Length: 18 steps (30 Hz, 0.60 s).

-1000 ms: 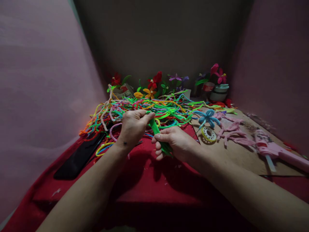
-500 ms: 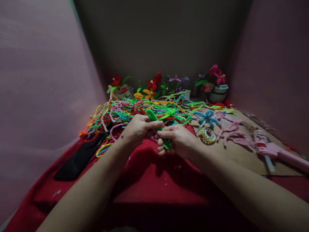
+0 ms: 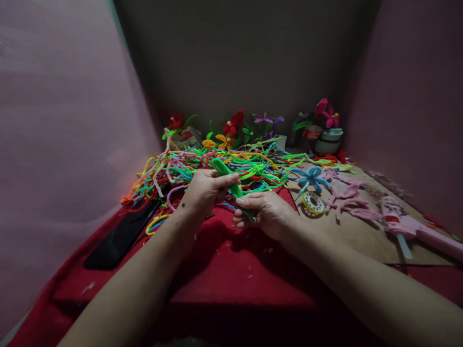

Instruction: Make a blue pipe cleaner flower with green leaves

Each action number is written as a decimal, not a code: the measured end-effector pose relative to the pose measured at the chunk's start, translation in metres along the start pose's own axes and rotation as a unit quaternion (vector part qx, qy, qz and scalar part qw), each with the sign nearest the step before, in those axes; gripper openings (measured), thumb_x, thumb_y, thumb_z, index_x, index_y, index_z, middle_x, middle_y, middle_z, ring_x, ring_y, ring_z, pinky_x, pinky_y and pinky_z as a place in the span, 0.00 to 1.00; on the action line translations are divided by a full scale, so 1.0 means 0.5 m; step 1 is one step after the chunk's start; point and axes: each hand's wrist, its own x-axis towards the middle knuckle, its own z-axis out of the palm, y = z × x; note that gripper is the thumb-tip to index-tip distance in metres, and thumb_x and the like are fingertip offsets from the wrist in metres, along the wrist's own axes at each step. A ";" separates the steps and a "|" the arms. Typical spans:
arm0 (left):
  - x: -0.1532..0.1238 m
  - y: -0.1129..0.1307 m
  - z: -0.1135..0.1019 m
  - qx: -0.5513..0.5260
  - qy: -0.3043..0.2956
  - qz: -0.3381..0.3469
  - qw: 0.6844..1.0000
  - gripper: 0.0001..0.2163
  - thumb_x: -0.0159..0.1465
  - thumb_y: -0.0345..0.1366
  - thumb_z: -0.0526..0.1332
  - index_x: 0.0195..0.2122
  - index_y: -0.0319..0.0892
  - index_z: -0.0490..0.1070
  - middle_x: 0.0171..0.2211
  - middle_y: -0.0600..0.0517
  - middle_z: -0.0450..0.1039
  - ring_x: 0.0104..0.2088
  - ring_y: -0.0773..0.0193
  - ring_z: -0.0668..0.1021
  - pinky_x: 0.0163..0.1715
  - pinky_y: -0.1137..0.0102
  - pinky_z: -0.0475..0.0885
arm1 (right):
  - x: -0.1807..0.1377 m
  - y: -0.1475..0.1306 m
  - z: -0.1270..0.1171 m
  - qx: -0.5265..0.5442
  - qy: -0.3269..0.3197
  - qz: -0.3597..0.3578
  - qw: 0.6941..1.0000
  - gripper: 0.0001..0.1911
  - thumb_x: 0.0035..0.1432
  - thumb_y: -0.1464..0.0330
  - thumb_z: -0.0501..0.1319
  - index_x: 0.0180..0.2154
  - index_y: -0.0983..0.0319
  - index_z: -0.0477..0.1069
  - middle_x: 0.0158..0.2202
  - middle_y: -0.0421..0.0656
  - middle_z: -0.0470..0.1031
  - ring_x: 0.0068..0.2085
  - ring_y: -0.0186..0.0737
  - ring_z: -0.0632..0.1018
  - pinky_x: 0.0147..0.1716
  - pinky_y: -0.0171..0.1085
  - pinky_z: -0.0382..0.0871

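Note:
Between my hands, above the red cloth point(image 3: 231, 274), is a green pipe-cleaner leaf point(image 3: 237, 191), slanting from upper left to lower right. My left hand point(image 3: 207, 189) pinches its upper part between thumb and fingers. Lower down, my right hand point(image 3: 263, 210) grips the same leaf, its thumb on top and fingers curled beneath. Part of the leaf is hidden by the fingers. Just behind my hands spreads a tangled heap of coloured pipe cleaners point(image 3: 253, 161).
A black phone point(image 3: 117, 241) lies at left. On cardboard point(image 3: 347, 241) at right are a blue pipe-cleaner flower point(image 3: 311, 179), a yellow-rimmed spool point(image 3: 313, 203), pink pipe-cleaner pieces point(image 3: 345, 195) and a pink glue gun point(image 3: 408, 225). Finished flowers point(image 3: 229, 126) and a lidded pot point(image 3: 328, 141) stand behind.
My left hand has shifted slightly left and up along the leaf, my right hand slightly down. The hands are farther apart, and more of the leaf shows between them.

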 end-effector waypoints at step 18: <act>0.011 0.012 -0.015 -0.091 0.049 -0.004 0.995 0.20 0.48 0.35 0.66 0.15 0.42 0.51 0.10 0.64 0.46 0.10 0.79 0.50 0.11 0.76 0.45 | 0.000 -0.001 0.002 -0.035 0.022 -0.034 0.999 0.08 0.46 0.74 0.63 0.19 0.68 0.68 0.14 0.41 0.70 0.15 0.32 0.70 0.17 0.33 0.67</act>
